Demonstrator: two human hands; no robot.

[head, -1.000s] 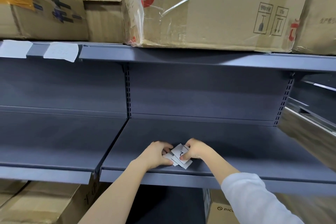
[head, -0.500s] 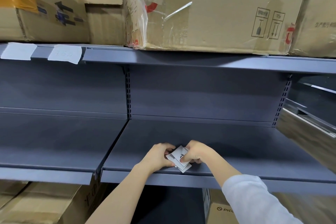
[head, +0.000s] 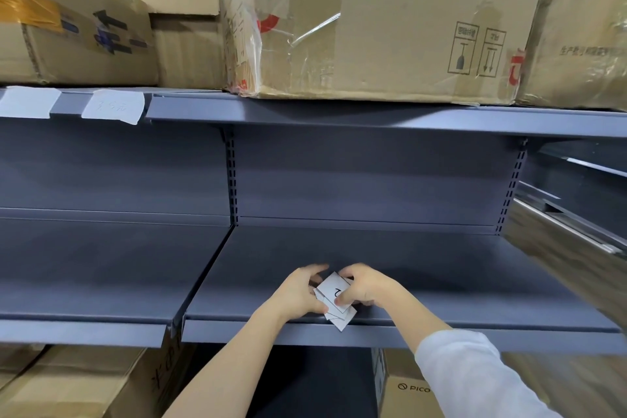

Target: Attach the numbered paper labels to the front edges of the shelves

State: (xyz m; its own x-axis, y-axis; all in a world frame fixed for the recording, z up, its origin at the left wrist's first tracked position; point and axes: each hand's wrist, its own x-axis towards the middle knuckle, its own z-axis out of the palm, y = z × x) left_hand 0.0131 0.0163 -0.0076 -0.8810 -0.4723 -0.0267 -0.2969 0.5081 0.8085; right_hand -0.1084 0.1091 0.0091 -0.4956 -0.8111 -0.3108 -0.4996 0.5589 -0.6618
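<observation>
A small stack of white paper labels lies on the dark grey lower shelf, close to its front edge; the top one shows a handwritten number. My left hand holds the stack's left side. My right hand pinches the top label with thumb and fingers. Two white labels hang on the front edge of the upper shelf at the far left.
Large cardboard boxes fill the top of the upper shelf. More boxes stand below the lower shelf. A second grey shelf bay lies to the left, and another shelf unit to the right.
Both hands have drawn the stack of labels slightly nearer the shelf's front edge. The stack's lower corner now overhangs that edge.
</observation>
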